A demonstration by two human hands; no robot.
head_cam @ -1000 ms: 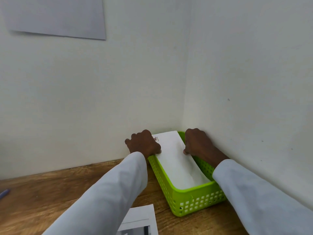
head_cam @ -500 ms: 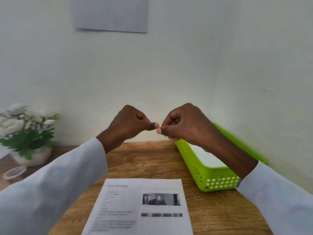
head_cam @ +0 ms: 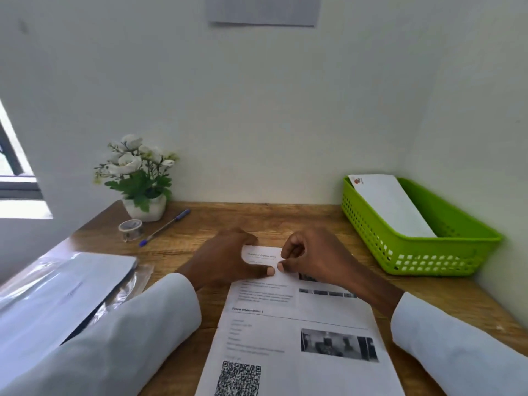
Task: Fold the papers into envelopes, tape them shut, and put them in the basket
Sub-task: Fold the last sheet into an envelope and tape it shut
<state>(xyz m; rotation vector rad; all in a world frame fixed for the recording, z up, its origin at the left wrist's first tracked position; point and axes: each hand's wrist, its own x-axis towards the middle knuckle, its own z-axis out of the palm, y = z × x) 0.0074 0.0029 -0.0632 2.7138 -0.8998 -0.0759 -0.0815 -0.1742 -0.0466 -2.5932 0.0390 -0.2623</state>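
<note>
A printed paper sheet (head_cam: 297, 332) with text, photos and a QR code lies on the wooden table (head_cam: 257, 221) in front of me. My left hand (head_cam: 228, 258) and my right hand (head_cam: 314, 255) are at its far edge, fingers curled, thumbs nearly touching, gripping the top of the sheet. A white envelope (head_cam: 391, 204) lies slanted in the green basket (head_cam: 423, 252) at the right, by the wall corner. A roll of clear tape (head_cam: 131, 230) stands at the left rear.
A white pot of white flowers (head_cam: 140, 178) stands at the back left, with a blue pen (head_cam: 164, 227) beside it. A stack of envelopes in clear plastic wrap (head_cam: 63, 287) lies at the left. Walls close the table at the back and right.
My hands left the envelope in the basket, drew back left to mid-air, then came down onto the top edge of the printed sheet. The view swung left and down.
</note>
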